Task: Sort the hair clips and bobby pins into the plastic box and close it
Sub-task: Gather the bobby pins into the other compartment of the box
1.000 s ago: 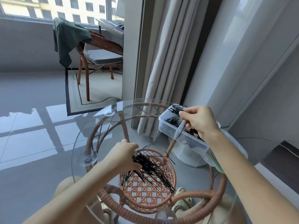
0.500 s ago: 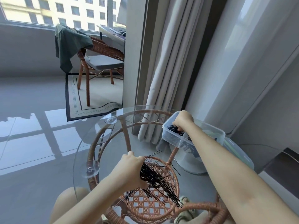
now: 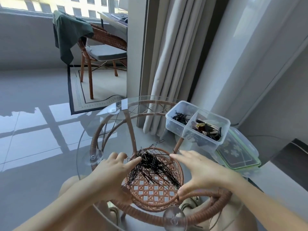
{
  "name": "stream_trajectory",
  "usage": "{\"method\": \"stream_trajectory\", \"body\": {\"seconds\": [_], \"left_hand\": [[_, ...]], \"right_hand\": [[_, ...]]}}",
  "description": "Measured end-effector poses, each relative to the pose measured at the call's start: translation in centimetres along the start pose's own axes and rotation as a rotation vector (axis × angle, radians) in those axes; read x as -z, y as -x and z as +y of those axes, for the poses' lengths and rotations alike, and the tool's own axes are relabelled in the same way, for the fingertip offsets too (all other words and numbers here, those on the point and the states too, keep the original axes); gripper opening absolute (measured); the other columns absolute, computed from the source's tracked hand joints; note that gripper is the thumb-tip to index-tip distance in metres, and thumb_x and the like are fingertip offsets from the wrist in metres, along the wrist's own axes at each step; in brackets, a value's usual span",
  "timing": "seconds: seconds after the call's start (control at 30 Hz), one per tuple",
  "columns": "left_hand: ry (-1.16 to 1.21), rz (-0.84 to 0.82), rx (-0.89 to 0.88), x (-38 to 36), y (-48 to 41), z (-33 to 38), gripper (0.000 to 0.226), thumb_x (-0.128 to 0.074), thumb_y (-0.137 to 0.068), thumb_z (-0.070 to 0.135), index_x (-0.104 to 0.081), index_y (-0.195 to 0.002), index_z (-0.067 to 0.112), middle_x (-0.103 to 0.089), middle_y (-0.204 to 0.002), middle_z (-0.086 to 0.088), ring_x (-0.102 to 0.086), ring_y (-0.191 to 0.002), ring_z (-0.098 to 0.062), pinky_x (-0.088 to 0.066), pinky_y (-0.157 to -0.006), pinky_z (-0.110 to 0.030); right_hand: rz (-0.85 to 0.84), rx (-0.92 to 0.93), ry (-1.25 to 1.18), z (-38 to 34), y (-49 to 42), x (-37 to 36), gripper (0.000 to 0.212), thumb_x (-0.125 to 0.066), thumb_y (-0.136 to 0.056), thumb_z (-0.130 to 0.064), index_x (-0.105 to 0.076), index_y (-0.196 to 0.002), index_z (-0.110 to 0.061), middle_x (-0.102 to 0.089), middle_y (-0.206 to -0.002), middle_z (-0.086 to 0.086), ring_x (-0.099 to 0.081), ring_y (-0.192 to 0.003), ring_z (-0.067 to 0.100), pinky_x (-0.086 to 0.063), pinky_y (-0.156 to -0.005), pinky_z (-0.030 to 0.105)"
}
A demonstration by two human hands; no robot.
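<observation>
A pile of black bobby pins (image 3: pixel 153 165) lies on the round glass table (image 3: pixel 93 130). My left hand (image 3: pixel 115 170) is at the pile's left side, fingers straight, fingertips touching the pins. My right hand (image 3: pixel 198 169) is spread at the pile's right side, fingers straight, holding nothing. A clear plastic box (image 3: pixel 175 129) with two compartments stands at the back right. Its left compartment holds bobby pins (image 3: pixel 180 117), its right one brown and black hair clips (image 3: pixel 206 129). The box's green-rimmed lid (image 3: pixel 238 152) lies beside it on the right.
The table's rattan frame (image 3: pixel 206 209) and woven lower shelf (image 3: pixel 155 190) show through the glass. Curtains (image 3: pixel 173 64) hang behind the table. A rattan chair (image 3: pixel 103 47) with a green garment stands at the back left on a rug.
My right hand has left the box, where it dropped pins, and come back to the right side of the pile. My left hand has let go of the bunch and opened.
</observation>
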State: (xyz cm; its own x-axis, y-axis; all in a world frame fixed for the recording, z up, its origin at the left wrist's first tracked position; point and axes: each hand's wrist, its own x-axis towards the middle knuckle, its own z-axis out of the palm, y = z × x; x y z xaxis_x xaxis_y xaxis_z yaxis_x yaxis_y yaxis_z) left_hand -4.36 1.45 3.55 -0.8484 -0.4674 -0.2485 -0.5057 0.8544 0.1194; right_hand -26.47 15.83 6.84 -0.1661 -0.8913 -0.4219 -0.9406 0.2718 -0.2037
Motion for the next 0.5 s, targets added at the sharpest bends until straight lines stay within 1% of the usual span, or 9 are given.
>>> {"method": "stream_trajectory", "body": {"seconds": [0.03, 0.07, 0.13, 0.2, 0.27, 0.37, 0.43, 0.5], "left_hand": [[0.006, 0.010, -0.022, -0.1, 0.0, -0.1, 0.120, -0.072, -0.052, 0.063, 0.007, -0.140, 0.044, -0.027, -0.138, 0.002, -0.025, -0.120, -0.019, -0.032, -0.101, -0.034], [0.029, 0.023, -0.044, -0.1, -0.2, -0.1, 0.119, -0.073, -0.052, 0.061, 0.004, -0.141, 0.044, -0.028, -0.137, 0.004, -0.025, -0.119, -0.017, -0.032, -0.101, -0.033], [0.083, 0.045, -0.070, 0.1, -0.9, -0.1, 0.113, -0.074, -0.054, 0.059, -0.004, -0.142, 0.043, -0.032, -0.134, 0.006, -0.027, -0.118, -0.014, -0.033, -0.103, -0.031], [0.145, 0.076, -0.061, 0.5, -1.7, 0.1, 0.106, -0.076, -0.057, 0.052, -0.014, -0.142, 0.039, -0.038, -0.131, 0.006, -0.033, -0.117, -0.014, -0.036, -0.104, -0.031], [0.221, 0.125, -0.042, 0.8, -2.4, 0.4, 0.093, -0.077, -0.062, 0.042, -0.027, -0.140, 0.035, -0.045, -0.125, 0.003, -0.043, -0.112, -0.015, -0.039, -0.101, -0.030], [0.279, 0.193, -0.019, 1.2, -3.1, 0.9, 0.074, -0.077, -0.066, 0.034, -0.044, -0.132, 0.028, -0.053, -0.118, 0.001, -0.054, -0.103, -0.016, -0.043, -0.092, -0.026], [0.301, 0.232, 0.011, 1.3, -3.3, 1.1, 0.064, -0.077, -0.068, 0.030, -0.052, -0.126, 0.023, -0.058, -0.115, -0.001, -0.058, -0.098, -0.017, -0.048, -0.089, -0.027], [0.296, 0.292, 0.043, 1.4, -3.5, 1.3, 0.059, -0.075, -0.071, 0.026, -0.053, -0.125, 0.018, -0.064, -0.111, -0.003, -0.062, -0.095, -0.018, -0.050, -0.085, -0.027]], "right_hand": [[0.043, 0.014, 0.003, 0.1, 0.0, -1.1, 0.110, -0.070, -0.059, -0.064, -0.008, -0.146, -0.038, -0.008, -0.157, 0.000, -0.002, -0.143, 0.015, -0.010, -0.116, 0.039], [0.099, 0.028, -0.013, 0.0, -0.2, -1.8, 0.108, -0.070, -0.060, -0.064, -0.010, -0.146, -0.037, -0.011, -0.156, -0.001, -0.003, -0.142, 0.014, -0.010, -0.116, 0.039], [0.218, 0.059, -0.082, -0.3, -0.7, -2.5, 0.100, -0.071, -0.063, -0.060, -0.020, -0.145, -0.031, -0.023, -0.151, -0.003, -0.013, -0.138, 0.013, -0.016, -0.115, 0.036], [0.290, 0.108, -0.141, -1.0, -1.6, -2.8, 0.090, -0.071, -0.067, -0.056, -0.031, -0.142, -0.028, -0.033, -0.144, -0.006, -0.022, -0.133, 0.012, -0.022, -0.113, 0.034], [0.329, 0.150, -0.186, -2.0, -2.8, -3.0, 0.079, -0.071, -0.072, -0.050, -0.038, -0.139, -0.026, -0.040, -0.136, -0.006, -0.032, -0.126, 0.012, -0.029, -0.110, 0.033], [0.401, 0.171, -0.188, -3.7, -4.5, -3.2, 0.058, -0.066, -0.081, -0.039, -0.046, -0.133, -0.022, -0.049, -0.124, 0.001, -0.042, -0.117, 0.019, -0.036, -0.102, 0.033], [0.443, 0.153, -0.186, -4.4, -5.2, -3.3, 0.045, -0.061, -0.086, -0.031, -0.050, -0.128, -0.019, -0.053, -0.117, 0.006, -0.047, -0.113, 0.023, -0.038, -0.097, 0.034], [0.479, 0.143, -0.150, -4.7, -5.4, -3.3, 0.035, -0.058, -0.089, -0.024, -0.054, -0.122, -0.015, -0.057, -0.111, 0.009, -0.051, -0.108, 0.026, -0.041, -0.092, 0.035]]}}
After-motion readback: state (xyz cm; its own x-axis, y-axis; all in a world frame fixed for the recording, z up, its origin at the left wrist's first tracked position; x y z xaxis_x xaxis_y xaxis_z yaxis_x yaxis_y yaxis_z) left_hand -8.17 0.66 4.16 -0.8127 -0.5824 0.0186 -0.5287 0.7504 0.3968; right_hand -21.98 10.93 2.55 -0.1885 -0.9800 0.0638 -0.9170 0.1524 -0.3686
